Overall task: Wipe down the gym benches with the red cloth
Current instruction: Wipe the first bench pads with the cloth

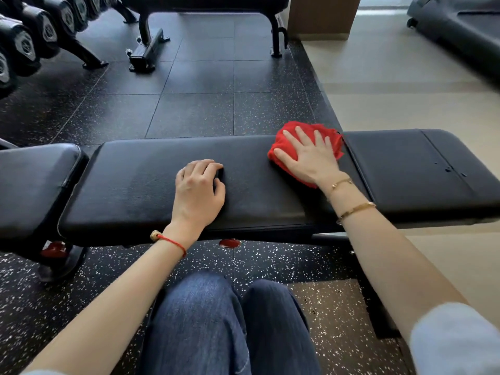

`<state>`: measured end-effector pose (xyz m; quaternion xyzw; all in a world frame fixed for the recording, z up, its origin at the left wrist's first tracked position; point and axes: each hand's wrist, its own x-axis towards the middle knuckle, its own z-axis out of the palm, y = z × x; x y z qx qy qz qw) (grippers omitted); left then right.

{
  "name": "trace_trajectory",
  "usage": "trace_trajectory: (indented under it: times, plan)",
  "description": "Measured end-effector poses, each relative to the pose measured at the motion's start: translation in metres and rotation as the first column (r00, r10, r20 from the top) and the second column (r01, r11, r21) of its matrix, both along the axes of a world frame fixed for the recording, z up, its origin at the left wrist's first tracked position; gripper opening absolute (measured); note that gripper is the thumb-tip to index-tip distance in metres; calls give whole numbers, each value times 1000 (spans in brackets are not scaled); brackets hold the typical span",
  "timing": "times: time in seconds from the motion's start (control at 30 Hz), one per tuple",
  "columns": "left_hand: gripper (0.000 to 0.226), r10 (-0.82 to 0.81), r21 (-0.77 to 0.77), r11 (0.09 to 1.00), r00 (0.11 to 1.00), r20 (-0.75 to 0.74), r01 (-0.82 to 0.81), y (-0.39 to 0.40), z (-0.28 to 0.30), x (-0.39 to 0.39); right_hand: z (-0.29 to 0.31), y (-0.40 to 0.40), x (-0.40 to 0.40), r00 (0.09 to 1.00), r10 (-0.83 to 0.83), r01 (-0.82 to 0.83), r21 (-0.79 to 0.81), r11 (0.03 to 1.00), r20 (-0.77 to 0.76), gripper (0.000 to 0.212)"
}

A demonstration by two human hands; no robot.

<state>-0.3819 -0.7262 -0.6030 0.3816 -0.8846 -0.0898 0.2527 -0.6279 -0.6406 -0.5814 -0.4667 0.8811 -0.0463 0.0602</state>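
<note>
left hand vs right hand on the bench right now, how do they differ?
The right hand lies flat with fingers spread, pressing the red cloth; the left hand has its fingers curled and touches no cloth. The right hand sits by the seam between pads; the left hand sits mid-pad. Both rest on top of the same black bench.

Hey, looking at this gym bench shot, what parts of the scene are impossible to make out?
Head view only:
- Black padded bench surface under the crumpled red cloth: covered by the cloth and the flat right hand.
- Left hand fingertips: curled under, so any grip is unclear.
- Dumbbell rack: cut off by the left edge; markings too small.
- Second bench: top cut off by the upper edge.
</note>
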Motion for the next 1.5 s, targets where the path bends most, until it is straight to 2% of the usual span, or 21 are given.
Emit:
trace_trajectory:
  times: [0.1,0.23,0.3,0.4,0.53,0.67,0.83,0.97,1.1,1.23,1.33,1.43,1.5]
  plan:
    - [29,2,2,1000,1000,-10,-2,-1,0,0,-4,1,37,990,138,-138,-49,989,-7,72]
    - [29,-7,10,1000,1000,-22,7,-3,-2,1,-7,48,59,960,278,-280,-114,953,-35,74]
    - [30,-13,10,1000,1000,-27,13,-2,-3,2,-7,70,46,964,265,-267,-130,955,-34,74]
    - [30,-13,5,1000,999,-30,13,-1,-3,2,-6,81,8,992,127,-129,-87,988,-27,78]
    - [30,-9,2,1000,1000,-10,9,-1,-3,0,-3,45,-18,999,-28,27,-27,999,-40,68]
    - [30,-10,-5,1000,1000,-11,10,-1,-2,1,-5,31,15,998,51,-53,-48,997,-37,69]
    - [29,-19,-1,1000,1000,-23,19,-3,-3,3,-11,81,51,979,196,-202,-113,973,-62,72]
    - [31,-18,8,1000,1000,-19,18,-1,-3,3,-8,92,12,996,74,-78,-102,992,-41,70]
    - [32,-13,2,1000,1000,-1,13,1,-1,2,-6,63,1,996,-57,53,-55,997,-66,68]
    - [32,-10,10,1000,1000,-2,10,2,0,0,-7,44,49,989,132,-136,-76,988,-65,70]
    - [31,-9,10,1000,1000,-20,9,2,-1,1,-10,60,84,960,274,-279,-100,955,-66,72]
    - [31,-24,6,1000,999,-32,24,1,-2,4,-10,84,73,957,283,-290,-136,947,-63,70]
    - [32,-31,3,1000,999,-36,31,0,-4,4,-9,93,50,973,223,-228,-131,965,-54,72]
